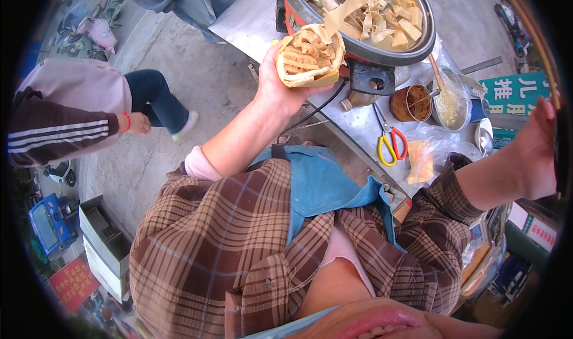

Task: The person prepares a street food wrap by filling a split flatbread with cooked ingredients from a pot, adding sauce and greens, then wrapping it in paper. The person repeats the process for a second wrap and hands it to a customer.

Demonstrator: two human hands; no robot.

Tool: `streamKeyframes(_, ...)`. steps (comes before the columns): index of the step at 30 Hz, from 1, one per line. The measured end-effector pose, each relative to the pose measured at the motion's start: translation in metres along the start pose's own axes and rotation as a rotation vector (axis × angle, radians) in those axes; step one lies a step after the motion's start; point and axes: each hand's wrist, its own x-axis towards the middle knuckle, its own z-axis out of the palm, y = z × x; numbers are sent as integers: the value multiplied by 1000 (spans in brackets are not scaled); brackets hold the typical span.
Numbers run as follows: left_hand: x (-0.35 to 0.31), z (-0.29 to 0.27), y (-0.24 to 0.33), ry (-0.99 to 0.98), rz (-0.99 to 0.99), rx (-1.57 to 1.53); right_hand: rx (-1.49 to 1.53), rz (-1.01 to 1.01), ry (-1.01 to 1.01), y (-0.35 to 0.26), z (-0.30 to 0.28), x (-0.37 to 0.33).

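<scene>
My left hand [280, 82] is closed around a yellow paper wrap [310, 58] beside the pot's near rim. The wrap has a pale, bread-like edge and is packed with wavy tofu strips. A long beige strip [358, 1] runs from its top up past the picture's upper edge. The round dark-rimmed pot [427, 43] holds broth with tofu cubes and folded tofu sheets. At the far right my right hand [537, 151] is raised, its fingers closed around long brown chopsticks [543, 40] that curve along the rim. Their tips are out of view.
On the metal table [358, 127] lie scissors [391, 145] with red and yellow handles. Beyond them stand a jar of red sauce [410, 103] and a bowl of chopped pale food [450, 109] in plastic. At left, a person in a striped sleeve [65, 130] stands near; another stands [185, 4] behind the table.
</scene>
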Motion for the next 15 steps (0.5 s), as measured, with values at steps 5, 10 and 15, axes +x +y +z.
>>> streamKeyframes(5,0,1,0,-6,26,-6,60,239,-133,14,-9,-27)
streamKeyframes(10,-6,4,1,4,8,1,17,397,-106,40,3,-56)
streamKeyframes(15,-8,3,2,-32,-11,9,-15,508,-116,50,13,-70)
